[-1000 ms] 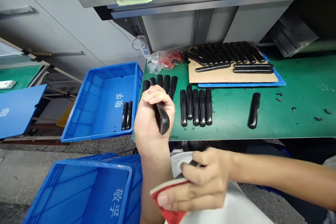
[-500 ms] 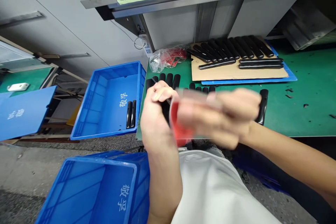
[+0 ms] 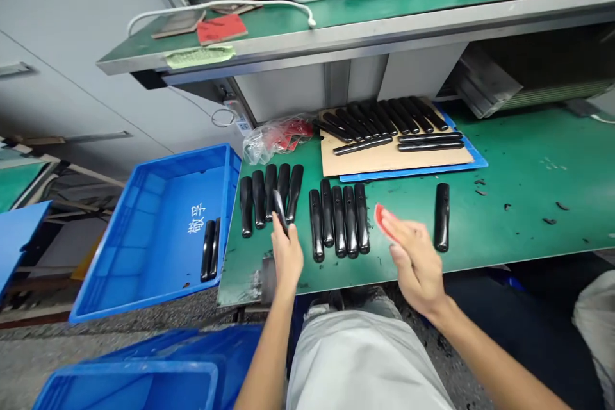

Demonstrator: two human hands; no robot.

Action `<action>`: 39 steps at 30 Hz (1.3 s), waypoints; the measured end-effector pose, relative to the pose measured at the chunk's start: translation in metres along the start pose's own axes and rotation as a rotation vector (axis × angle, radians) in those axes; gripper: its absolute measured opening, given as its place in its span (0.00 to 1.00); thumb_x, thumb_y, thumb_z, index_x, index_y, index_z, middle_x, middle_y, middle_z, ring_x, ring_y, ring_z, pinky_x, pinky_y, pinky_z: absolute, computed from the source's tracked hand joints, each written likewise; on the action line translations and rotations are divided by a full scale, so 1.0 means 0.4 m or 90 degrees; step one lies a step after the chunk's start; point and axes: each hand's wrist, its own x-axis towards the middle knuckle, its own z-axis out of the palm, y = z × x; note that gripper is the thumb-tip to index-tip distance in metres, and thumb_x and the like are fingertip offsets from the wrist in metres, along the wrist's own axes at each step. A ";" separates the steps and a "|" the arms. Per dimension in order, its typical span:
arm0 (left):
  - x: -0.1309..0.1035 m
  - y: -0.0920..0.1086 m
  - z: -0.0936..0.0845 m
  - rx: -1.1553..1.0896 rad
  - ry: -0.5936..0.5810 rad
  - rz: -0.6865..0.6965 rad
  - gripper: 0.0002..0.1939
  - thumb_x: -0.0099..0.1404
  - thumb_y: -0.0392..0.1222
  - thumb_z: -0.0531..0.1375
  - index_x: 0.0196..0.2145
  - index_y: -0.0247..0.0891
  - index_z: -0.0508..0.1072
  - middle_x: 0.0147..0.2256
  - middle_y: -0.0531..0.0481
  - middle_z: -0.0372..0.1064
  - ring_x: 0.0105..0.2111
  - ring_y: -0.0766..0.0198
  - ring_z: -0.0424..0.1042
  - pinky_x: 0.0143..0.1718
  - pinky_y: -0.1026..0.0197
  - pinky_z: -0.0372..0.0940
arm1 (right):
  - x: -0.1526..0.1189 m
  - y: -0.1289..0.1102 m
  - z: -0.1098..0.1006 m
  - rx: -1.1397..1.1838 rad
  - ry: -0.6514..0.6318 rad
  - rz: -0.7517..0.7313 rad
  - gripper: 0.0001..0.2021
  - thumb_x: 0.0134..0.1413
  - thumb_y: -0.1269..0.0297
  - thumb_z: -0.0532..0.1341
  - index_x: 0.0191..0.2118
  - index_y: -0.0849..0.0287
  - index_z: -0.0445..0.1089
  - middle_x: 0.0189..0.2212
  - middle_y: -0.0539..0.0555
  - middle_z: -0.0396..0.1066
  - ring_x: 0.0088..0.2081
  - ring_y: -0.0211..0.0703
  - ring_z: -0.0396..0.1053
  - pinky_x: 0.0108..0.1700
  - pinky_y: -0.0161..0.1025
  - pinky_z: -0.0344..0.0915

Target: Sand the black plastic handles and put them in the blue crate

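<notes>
My left hand (image 3: 287,256) is closed around the lower end of a glossy black handle (image 3: 279,210), which points up and away from me. It is held over a row of similar black handles (image 3: 258,198) lying on the green table. In my right hand (image 3: 418,262) is a folded red sheet that looks like sandpaper (image 3: 383,221), gripped between thumb and fingers and apart from the handle. Between my hands lies a second row of black handles (image 3: 338,221), several with a small hole near the far end. One single black handle (image 3: 442,216) rests to the right of my right hand.
Farther back, more black handles lie on cardboard (image 3: 355,163) over a blue sheet. A clear bag with red pieces (image 3: 278,138) sits beside it. At left, a blue crate (image 3: 154,237) holds two handles; another blue crate (image 3: 129,368) stands below. A shelf (image 3: 365,32) overhangs the back.
My hands were together, the right one blurred with the red sheet against the handle. Now they are apart, the left over the left row, the right farther right. The view has shifted.
</notes>
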 end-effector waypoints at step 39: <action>-0.271 0.327 0.637 -0.056 -0.498 -0.046 0.29 0.64 0.56 0.57 0.57 0.36 0.66 0.25 0.59 0.55 0.21 0.67 0.58 0.23 0.65 0.58 | -0.228 0.206 -0.436 0.715 0.489 0.739 0.22 0.61 0.46 0.60 0.54 0.52 0.75 0.55 0.58 0.74 0.41 0.45 0.72 0.38 0.39 0.72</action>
